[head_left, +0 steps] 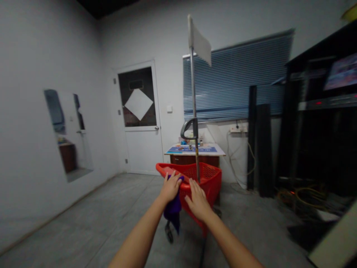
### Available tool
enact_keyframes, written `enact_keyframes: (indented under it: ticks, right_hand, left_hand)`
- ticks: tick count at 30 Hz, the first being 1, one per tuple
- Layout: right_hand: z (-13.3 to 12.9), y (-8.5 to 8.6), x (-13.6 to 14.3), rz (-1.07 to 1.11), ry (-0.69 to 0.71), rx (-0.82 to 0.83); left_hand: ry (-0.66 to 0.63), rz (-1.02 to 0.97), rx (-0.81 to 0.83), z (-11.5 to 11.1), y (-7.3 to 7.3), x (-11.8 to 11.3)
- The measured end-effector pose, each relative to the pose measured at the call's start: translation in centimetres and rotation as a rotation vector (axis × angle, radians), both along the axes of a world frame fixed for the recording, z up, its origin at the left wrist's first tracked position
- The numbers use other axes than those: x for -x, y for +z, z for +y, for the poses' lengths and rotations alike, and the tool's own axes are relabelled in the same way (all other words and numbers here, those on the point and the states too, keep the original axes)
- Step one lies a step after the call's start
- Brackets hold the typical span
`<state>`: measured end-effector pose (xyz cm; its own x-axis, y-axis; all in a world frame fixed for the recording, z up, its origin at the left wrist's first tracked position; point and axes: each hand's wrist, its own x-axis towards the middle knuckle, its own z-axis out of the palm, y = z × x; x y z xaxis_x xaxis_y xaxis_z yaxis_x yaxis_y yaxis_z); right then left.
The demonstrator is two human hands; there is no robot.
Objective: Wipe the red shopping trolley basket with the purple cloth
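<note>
A red plastic basket cart (214,186) on wheels stands on the floor in front of me, with a metal pole (193,85) rising from it. The pole carries a white panel at its top and a grey handle partway down. My left hand (170,187) presses a purple cloth (173,208) against the near left rim, and the cloth hangs down outside the basket. On the near side of the same rim rests my right hand (198,201), its fingers spread and no object in it.
Behind the cart is a desk (220,149) with small items on it. A white door (143,152) is at the back left, and a mirror (67,134) is on the left wall. Dark racks (306,141) and loose cables (309,193) occupy the right side.
</note>
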<state>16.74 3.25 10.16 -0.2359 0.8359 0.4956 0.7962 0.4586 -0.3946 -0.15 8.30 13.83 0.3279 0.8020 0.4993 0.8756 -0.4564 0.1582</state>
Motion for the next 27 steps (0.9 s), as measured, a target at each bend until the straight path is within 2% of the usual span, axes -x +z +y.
enact_keyframes:
  ticks: [3, 7, 10, 14, 20, 27]
  right_hand:
    - [0.3, -1.5, -0.7, 0.033, 0.028, -0.075]
    - [2.5, -3.2, -2.2, 0.157, -0.092, -0.041]
    - [4.6, -3.2, -3.3, 0.177, -0.09, 0.085]
    - [6.0, -2.8, -3.8, 0.141, -0.062, 0.103]
    - [5.3, -3.4, -1.9, 0.153, -0.171, 0.019]
    - [2.9, -3.5, 1.2, 0.147, -0.174, -0.068]
  left_hand:
    - [0.042, -0.022, -0.004, -0.5, 0.0, 0.3]
    - [0.011, -0.052, -0.067, -1.9, -1.0, -0.5]
    - [-0.026, -0.064, -0.128, -2.6, -1.8, -1.2]
    - [-0.013, -0.109, -0.164, -2.5, -2.3, -1.5]
    - [-0.006, -0.162, -0.16, -1.9, -2.4, -0.6]
    - [0.004, -0.176, -0.124, -1.8, -1.9, 3.1]
